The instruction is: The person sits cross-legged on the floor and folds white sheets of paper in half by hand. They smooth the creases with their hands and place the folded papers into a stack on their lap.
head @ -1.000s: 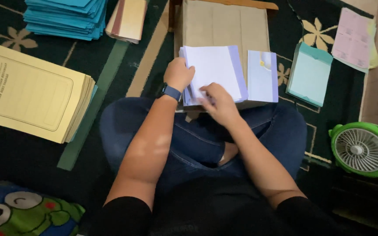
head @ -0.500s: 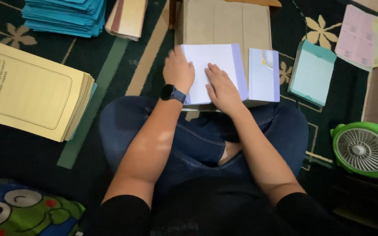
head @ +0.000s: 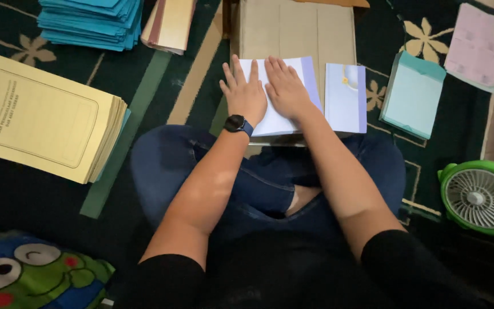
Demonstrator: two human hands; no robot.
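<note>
Head view: both hands lie flat and open, palms down, side by side on one white sheet [head: 284, 117] with a lavender right edge. The left hand [head: 245, 91] has its fingers spread and grips nothing; a dark wristwatch [head: 236, 123] sits on its wrist. The right hand [head: 286, 88] touches the left hand along the thumb side, fingers extended and together, also gripping nothing. The sheet rests on a flat brown cardboard box [head: 295, 28] directly ahead of the person's crossed legs, which are clad in blue jeans [head: 270, 183]. Just right of the sheet, on the same cardboard, lies one lavender folded cover [head: 345, 98] with a small yellow mark near its top. Count of surrounding items: one stack of yellow folders [head: 41, 117] at left; one stack of blue folders [head: 90, 20] at upper left; one small cream stack [head: 170, 23] beside it; one pale teal stack [head: 413, 94] at right; one pink paper pile [head: 475, 48] at upper right; one green fan [head: 481, 197] at lower right, well apart from the hands; one cartoon frog cushion [head: 30, 274] at lower left. The surface is a dark green carpet [head: 161, 86] with cream flower motifs and tan bands; the person sits on it.
</note>
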